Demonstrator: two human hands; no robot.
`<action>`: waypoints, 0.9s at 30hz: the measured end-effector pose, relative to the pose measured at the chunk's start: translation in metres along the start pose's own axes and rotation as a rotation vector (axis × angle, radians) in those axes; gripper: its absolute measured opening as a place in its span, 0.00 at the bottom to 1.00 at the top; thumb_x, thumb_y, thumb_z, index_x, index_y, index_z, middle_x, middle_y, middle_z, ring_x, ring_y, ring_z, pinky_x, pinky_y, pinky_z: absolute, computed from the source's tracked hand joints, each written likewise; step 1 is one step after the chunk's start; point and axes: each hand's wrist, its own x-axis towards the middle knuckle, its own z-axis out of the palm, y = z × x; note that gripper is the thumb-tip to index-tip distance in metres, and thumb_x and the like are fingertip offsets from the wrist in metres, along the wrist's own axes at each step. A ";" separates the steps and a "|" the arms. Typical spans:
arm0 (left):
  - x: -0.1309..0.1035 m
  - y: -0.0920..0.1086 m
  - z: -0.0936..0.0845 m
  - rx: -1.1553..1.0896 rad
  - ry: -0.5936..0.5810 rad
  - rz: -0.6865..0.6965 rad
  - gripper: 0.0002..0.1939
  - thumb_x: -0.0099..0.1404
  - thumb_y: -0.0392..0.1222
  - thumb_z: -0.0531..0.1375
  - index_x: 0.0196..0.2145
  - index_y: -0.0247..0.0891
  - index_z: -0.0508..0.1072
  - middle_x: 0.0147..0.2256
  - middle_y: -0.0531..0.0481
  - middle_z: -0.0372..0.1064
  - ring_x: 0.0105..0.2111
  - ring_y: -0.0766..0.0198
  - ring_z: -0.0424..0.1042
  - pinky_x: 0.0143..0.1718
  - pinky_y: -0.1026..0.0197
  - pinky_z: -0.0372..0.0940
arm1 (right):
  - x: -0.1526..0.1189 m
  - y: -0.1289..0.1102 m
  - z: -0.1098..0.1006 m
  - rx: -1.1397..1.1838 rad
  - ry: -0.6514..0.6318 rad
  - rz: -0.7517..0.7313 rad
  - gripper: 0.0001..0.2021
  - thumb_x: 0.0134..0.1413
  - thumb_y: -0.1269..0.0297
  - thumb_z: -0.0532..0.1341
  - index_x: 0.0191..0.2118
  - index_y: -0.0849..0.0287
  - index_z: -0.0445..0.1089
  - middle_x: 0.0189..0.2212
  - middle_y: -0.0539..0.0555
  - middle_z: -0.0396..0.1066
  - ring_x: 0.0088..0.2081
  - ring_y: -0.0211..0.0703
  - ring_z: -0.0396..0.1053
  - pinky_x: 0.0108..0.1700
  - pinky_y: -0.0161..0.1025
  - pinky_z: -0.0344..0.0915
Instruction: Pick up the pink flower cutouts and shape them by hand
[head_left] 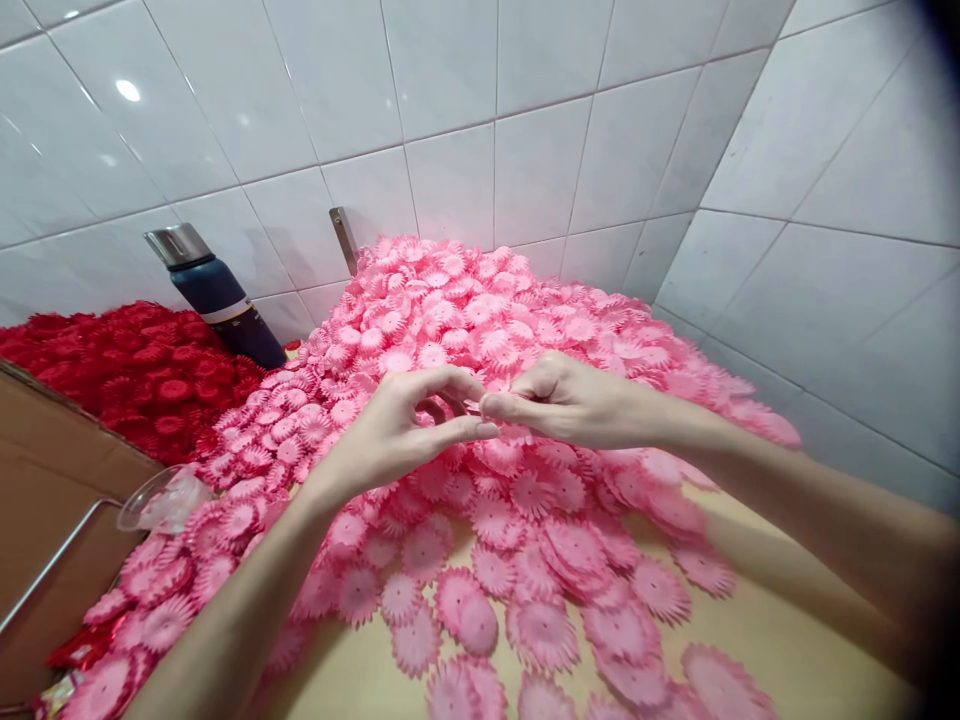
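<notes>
Both hands meet over a large heap of pink, fringed discs [525, 495], many with a small dark dot at the centre. My left hand [420, 415] is curved, thumb and fingers bent toward each other, the tips close to my right hand; anything between them is too small to make out. My right hand [559, 400] has its fingers curled in and its thumb pressed against them, pointing left. What it pinches, if anything, is hidden. Pink discs lie beneath and behind both hands.
A dark blue bottle [225, 305] with a metal cap leans at the left beside a red heap [142, 370]. A cardboard box [60, 520] and a clear plastic dish [161, 500] are at the left edge. Behind rises a tiled wall [450, 80]; the tabletop [750, 600] is pale yellow.
</notes>
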 end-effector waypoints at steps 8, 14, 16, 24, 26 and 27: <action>0.001 0.003 -0.001 0.155 0.195 0.025 0.06 0.64 0.40 0.61 0.32 0.36 0.76 0.30 0.50 0.74 0.30 0.67 0.70 0.31 0.64 0.65 | -0.001 0.000 -0.007 0.093 -0.123 0.000 0.27 0.60 0.51 0.58 0.18 0.58 0.46 0.15 0.43 0.40 0.17 0.29 0.38 0.19 0.35 0.38; 0.004 -0.019 -0.009 0.244 0.648 -0.116 0.12 0.61 0.44 0.63 0.41 0.36 0.75 0.44 0.44 0.73 0.36 0.62 0.72 0.30 0.62 0.67 | -0.004 -0.009 -0.013 -0.117 -0.223 0.049 0.20 0.59 0.52 0.59 0.22 0.60 0.59 0.19 0.45 0.56 0.20 0.31 0.52 0.23 0.34 0.50; 0.005 -0.023 -0.009 0.312 0.666 -0.094 0.18 0.59 0.42 0.64 0.47 0.38 0.72 0.50 0.44 0.70 0.41 0.60 0.71 0.32 0.61 0.67 | -0.005 -0.011 -0.012 -0.174 -0.217 0.088 0.16 0.57 0.51 0.60 0.28 0.59 0.67 0.24 0.47 0.64 0.25 0.34 0.60 0.26 0.35 0.55; 0.003 -0.007 0.004 0.177 0.391 0.064 0.07 0.61 0.42 0.64 0.36 0.37 0.74 0.34 0.49 0.74 0.34 0.65 0.72 0.33 0.62 0.65 | -0.008 -0.013 -0.007 -0.215 -0.032 0.064 0.33 0.46 0.56 0.67 0.54 0.54 0.50 0.41 0.54 0.63 0.39 0.46 0.65 0.35 0.40 0.65; 0.003 -0.003 0.008 0.083 0.293 0.084 0.08 0.61 0.42 0.64 0.36 0.36 0.73 0.33 0.50 0.73 0.32 0.66 0.71 0.31 0.63 0.65 | -0.009 -0.015 -0.003 -0.176 -0.038 0.011 0.28 0.49 0.62 0.64 0.51 0.54 0.48 0.44 0.55 0.60 0.40 0.46 0.64 0.36 0.40 0.66; 0.003 -0.002 0.010 0.038 0.260 0.101 0.08 0.61 0.42 0.64 0.36 0.36 0.72 0.33 0.50 0.72 0.32 0.67 0.71 0.31 0.63 0.65 | -0.009 -0.017 -0.001 -0.150 -0.045 -0.005 0.25 0.50 0.66 0.62 0.49 0.54 0.47 0.43 0.55 0.59 0.39 0.44 0.64 0.34 0.39 0.66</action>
